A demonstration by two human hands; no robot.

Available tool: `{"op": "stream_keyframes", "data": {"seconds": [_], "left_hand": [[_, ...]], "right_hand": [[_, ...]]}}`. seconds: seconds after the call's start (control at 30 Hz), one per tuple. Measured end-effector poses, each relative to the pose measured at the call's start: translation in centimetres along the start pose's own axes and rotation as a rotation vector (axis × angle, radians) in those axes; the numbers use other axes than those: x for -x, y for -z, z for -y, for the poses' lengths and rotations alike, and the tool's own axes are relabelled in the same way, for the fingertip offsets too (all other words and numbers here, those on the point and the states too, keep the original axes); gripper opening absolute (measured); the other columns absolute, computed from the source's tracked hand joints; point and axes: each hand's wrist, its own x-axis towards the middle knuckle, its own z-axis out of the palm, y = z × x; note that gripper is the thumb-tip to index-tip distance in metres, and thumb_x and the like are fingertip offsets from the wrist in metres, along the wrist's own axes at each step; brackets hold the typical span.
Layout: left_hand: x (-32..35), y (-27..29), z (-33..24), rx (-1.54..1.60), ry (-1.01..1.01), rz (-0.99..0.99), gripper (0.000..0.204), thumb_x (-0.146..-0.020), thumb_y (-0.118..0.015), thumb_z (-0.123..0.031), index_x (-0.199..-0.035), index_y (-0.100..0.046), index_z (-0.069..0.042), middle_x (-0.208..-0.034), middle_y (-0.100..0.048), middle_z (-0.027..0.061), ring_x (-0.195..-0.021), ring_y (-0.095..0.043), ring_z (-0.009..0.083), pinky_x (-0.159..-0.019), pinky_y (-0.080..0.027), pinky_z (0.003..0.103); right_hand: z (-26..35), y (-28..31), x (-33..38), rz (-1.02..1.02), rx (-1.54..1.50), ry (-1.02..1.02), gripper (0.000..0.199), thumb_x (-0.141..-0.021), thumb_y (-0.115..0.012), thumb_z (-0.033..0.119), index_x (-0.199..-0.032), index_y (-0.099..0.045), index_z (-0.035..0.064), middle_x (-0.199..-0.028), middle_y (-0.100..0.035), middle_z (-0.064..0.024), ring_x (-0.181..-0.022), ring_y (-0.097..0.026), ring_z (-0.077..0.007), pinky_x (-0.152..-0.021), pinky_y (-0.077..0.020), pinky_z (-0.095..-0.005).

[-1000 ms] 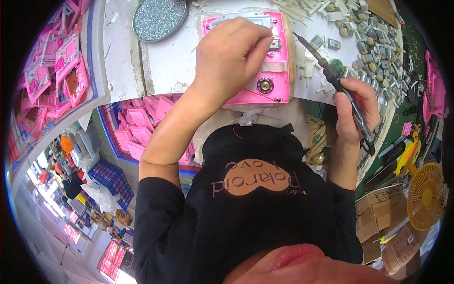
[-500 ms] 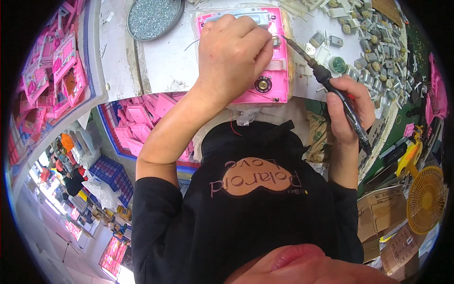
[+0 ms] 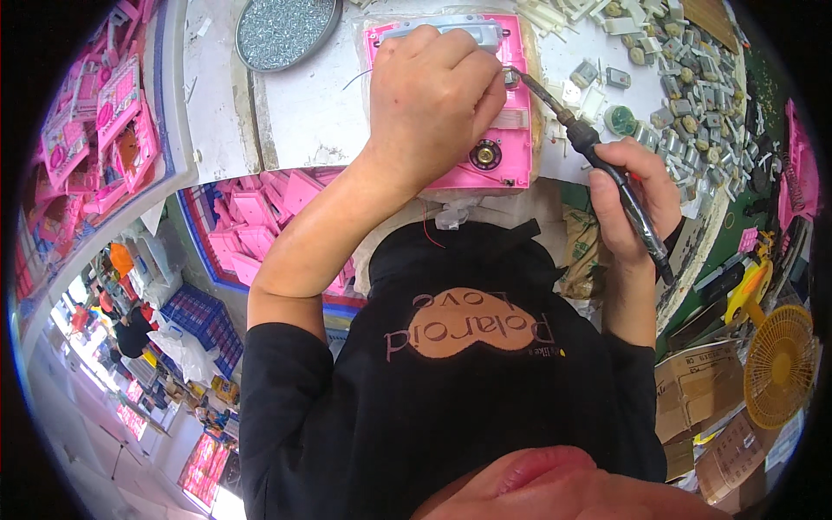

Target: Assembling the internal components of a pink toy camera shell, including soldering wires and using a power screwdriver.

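Observation:
A pink plastic housing (image 3: 518,169) lies on the table before me, partly covered by my left hand (image 3: 438,95). The fingers of that hand are curled in a pinch over the housing, and what they grip is hidden. A thin wire (image 3: 357,78) sticks out to the left of the hand. In my right hand (image 3: 641,186) is a soldering iron (image 3: 582,134), held like a pen. Its tip reaches a small metal part (image 3: 510,79) at the housing's right side; contact is too small to tell. A round black speaker (image 3: 486,154) and a pale grey-blue piece (image 3: 481,33) sit in the housing.
A round dish of small screws (image 3: 286,33) stands at the far left. Many small motors (image 3: 685,121) and white plastic parts (image 3: 555,16) cover the table's right side. A green-topped round container (image 3: 620,120) is near the iron. Pink housings fill a crate (image 3: 256,217) below the table edge.
The soldering iron and my right hand have shifted slightly left, bringing the tip to the small metal part. My left hand and the housing have moved slightly right in the picture.

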Motion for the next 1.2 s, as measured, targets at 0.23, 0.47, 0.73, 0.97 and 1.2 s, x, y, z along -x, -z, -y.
{"op": "stream_keyframes", "data": {"seconds": [0.23,0.47,0.73,0.97,1.2], "left_hand": [[0.0,-0.1,0.0,-0.001,-0.003,-0.005,0.012,-0.075,-0.075,-0.016,-0.072,-0.064,-0.013,-0.075,-0.056,0.0013,-0.073,-0.056,0.0235,-0.067,-0.040,0.040],[-0.1,0.0,0.0,0.000,-0.004,0.016,0.013,-0.076,-0.074,-0.016,-0.071,-0.063,-0.013,-0.075,-0.055,0.0015,-0.072,-0.055,0.0233,-0.065,-0.039,0.040],[0.0,0.0,-0.2,-0.016,0.009,0.011,0.013,-0.077,-0.075,-0.016,-0.072,-0.063,-0.013,-0.075,-0.055,0.0011,-0.071,-0.054,0.0228,-0.066,-0.038,0.039],[-0.4,0.8,-0.7,-0.062,0.042,0.080,0.009,-0.077,-0.079,-0.014,-0.082,-0.072,-0.013,-0.078,-0.062,0.0002,-0.074,-0.058,0.0232,-0.071,-0.043,0.037],[-0.2,0.2,-0.4,-0.047,0.015,0.025,0.011,-0.077,-0.075,-0.016,-0.074,-0.065,-0.014,-0.076,-0.057,0.0007,-0.072,-0.054,0.0223,-0.067,-0.039,0.039]], "right_hand": [[0.3,0.3,-0.1,-0.004,0.046,0.036,0.027,-0.082,-0.076,0.000,-0.108,-0.069,-0.0025,-0.078,-0.063,-0.0070,-0.066,-0.056,-0.0138,-0.059,-0.0418,-0.0243],[0.3,0.7,0.1,-0.036,0.021,0.041,0.028,-0.082,-0.075,-0.001,-0.109,-0.068,-0.0041,-0.080,-0.063,-0.0085,-0.069,-0.056,-0.0141,-0.061,-0.0418,-0.0248],[0.6,0.8,0.1,-0.054,-0.018,0.029,0.027,-0.082,-0.075,-0.002,-0.108,-0.067,-0.0051,-0.078,-0.061,-0.0082,-0.067,-0.055,-0.0142,-0.059,-0.0393,-0.0253],[0.5,0.9,0.1,-0.068,-0.004,0.045,0.025,-0.082,-0.075,0.000,-0.106,-0.068,-0.0043,-0.075,-0.061,-0.0081,-0.064,-0.055,-0.0151,-0.057,-0.0390,-0.0260],[0.5,0.9,0.2,-0.085,0.017,0.043,0.025,-0.080,-0.077,0.002,-0.104,-0.069,-0.0025,-0.074,-0.061,-0.0077,-0.061,-0.055,-0.0157,-0.054,-0.0396,-0.0269]]}}
